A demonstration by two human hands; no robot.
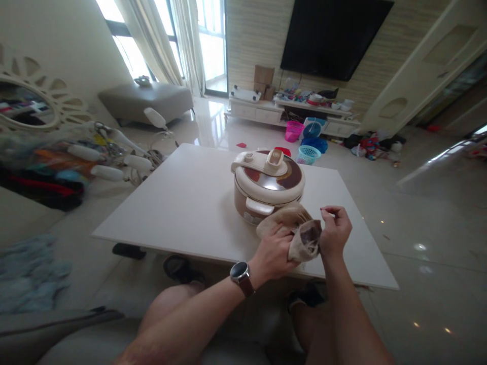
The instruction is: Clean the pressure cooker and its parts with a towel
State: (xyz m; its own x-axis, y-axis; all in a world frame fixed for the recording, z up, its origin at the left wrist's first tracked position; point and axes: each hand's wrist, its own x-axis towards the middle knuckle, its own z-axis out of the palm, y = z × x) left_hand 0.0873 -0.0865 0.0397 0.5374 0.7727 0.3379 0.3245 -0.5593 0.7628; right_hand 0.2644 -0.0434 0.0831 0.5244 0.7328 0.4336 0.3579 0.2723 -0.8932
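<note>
My left hand (276, 253), with a watch on its wrist, grips a soft beige boot (285, 215). The boot lies on its side over the near part of the white table (175, 203). Its rounded toe points left, and its opening, with a dark fuzzy lining, faces right toward me. Just right of that opening, my right hand (335, 230) is raised with thumb and fingertips pinched together. Whatever may be between those fingertips is too small to make out. Behind the boot stands a brown and cream pressure cooker (270, 185), lid on, partly covered by the boot.
Past the table are a pink basket (293, 131), a light blue basket (309, 155) and a low TV cabinet (254, 110) with things on it. A white multi-armed lamp (129, 152) is at the left. My legs are under the table's near edge.
</note>
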